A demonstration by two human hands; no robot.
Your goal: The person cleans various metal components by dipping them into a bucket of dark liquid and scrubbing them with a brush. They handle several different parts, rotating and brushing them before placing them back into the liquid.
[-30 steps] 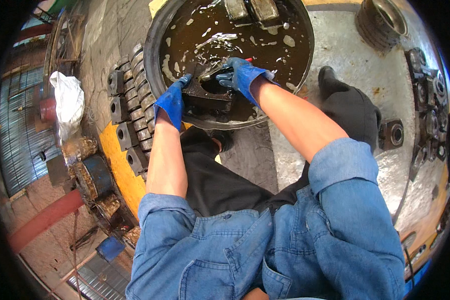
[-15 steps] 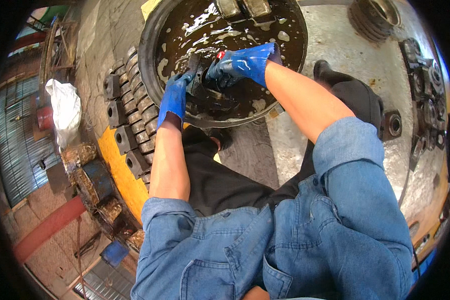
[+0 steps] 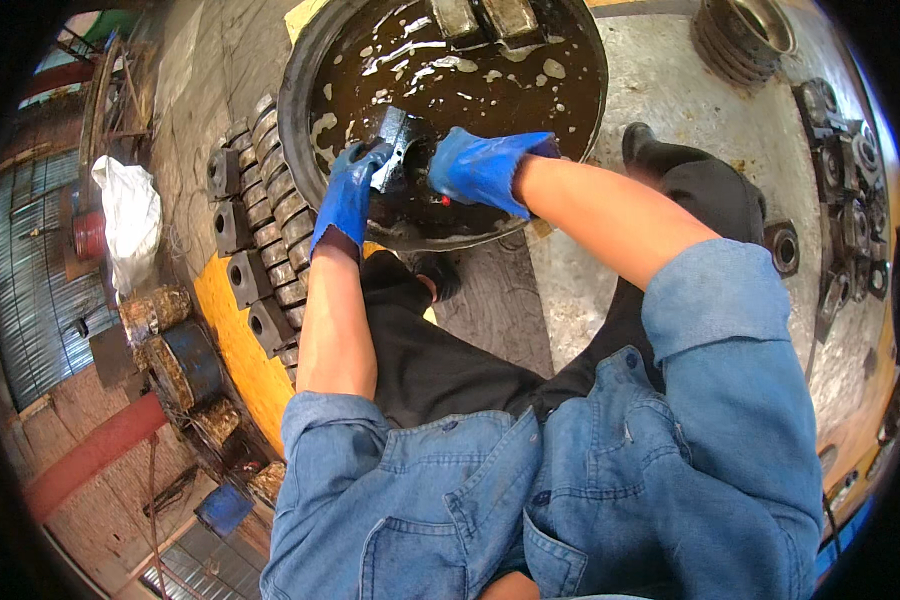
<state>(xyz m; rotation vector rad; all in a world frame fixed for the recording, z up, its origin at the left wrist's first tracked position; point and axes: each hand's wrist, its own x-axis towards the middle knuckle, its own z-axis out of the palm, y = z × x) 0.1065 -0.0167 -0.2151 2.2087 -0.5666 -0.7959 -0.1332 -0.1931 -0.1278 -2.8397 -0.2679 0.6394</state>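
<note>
Between left hand and right hand, a wet metal block, seemingly unfinished.
The left grips it over dark liquid in the tub; the right is curled around a mostly hidden red-tipped tool. Two metal pieces sit far side; holed blocks stand outside, left, whether done I can't tell.

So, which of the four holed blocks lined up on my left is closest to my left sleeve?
The near-end block, lowest of the row in the picture; the other three blocks sit farther up, away from your sleeve.
</note>
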